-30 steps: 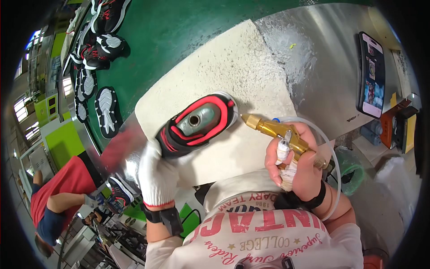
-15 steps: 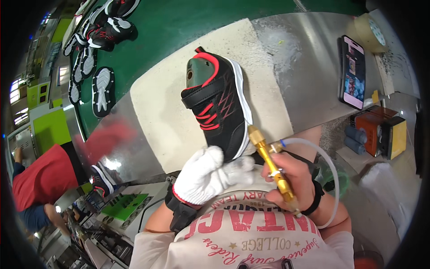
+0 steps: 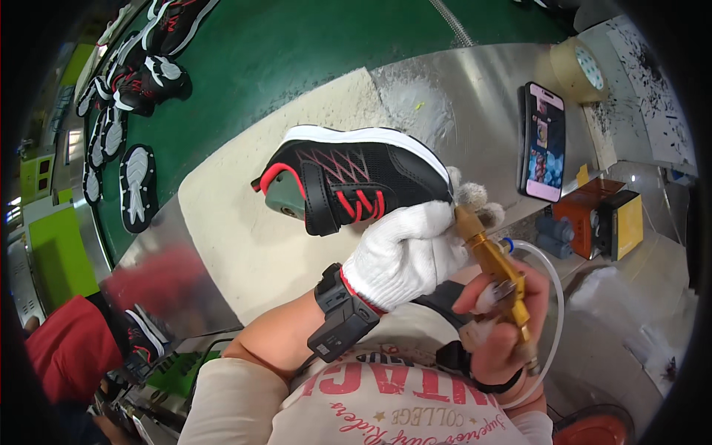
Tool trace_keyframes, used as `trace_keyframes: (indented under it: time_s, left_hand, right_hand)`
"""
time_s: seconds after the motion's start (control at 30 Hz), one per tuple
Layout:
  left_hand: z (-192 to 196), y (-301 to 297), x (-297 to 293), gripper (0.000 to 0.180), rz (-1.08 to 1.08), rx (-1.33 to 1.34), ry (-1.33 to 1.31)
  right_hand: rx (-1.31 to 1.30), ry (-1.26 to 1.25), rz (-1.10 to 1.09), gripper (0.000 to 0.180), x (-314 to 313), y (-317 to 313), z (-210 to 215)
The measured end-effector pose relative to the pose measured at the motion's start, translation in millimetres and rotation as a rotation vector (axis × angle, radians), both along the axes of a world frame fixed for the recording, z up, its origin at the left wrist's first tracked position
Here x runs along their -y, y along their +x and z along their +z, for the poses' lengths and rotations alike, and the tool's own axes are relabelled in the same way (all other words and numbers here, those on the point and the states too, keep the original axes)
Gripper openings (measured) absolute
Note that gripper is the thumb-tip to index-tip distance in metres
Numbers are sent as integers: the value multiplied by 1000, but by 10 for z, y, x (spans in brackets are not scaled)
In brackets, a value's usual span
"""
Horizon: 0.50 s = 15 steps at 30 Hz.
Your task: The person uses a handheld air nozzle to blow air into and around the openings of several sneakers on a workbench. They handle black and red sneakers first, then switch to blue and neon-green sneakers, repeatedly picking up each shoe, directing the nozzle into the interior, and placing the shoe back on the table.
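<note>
**Black sneaker (image 3: 356, 170) held at the tip of a brass-coloured gun (image 3: 495, 261)**

The sneaker, toe to the right and white sole facing away from the person, is over a pale sheet (image 3: 230, 237) on the metal bench (image 3: 482, 81). The left hand (image 3: 404, 256), in a white knit glove, is closed around its toe. The bare right hand (image 3: 508, 311) curls around the gun; whether the nozzle touches the shoe is hard to tell. To the right lies a phone (image 3: 544, 141); at upper left, more shoes (image 3: 148, 81).
</note>
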<state>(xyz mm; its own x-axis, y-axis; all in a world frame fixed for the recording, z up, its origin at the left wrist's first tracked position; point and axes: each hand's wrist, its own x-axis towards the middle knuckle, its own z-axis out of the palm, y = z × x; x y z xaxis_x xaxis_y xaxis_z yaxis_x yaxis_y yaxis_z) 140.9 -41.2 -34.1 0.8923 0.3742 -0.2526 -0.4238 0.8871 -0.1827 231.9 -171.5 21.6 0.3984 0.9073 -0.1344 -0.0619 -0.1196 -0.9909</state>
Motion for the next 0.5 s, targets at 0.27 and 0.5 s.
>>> trace_keyframes:
  time_s: [0.27,0.5]
  left_hand:
    - [141,56,-191,36,-21,-160,46]
    - [269,-257,-435,37,-178,-211,14]
  right_hand:
    - [648,307,327,71,-212,142,-478]
    - [321,303,164,68,-191,73,-626]
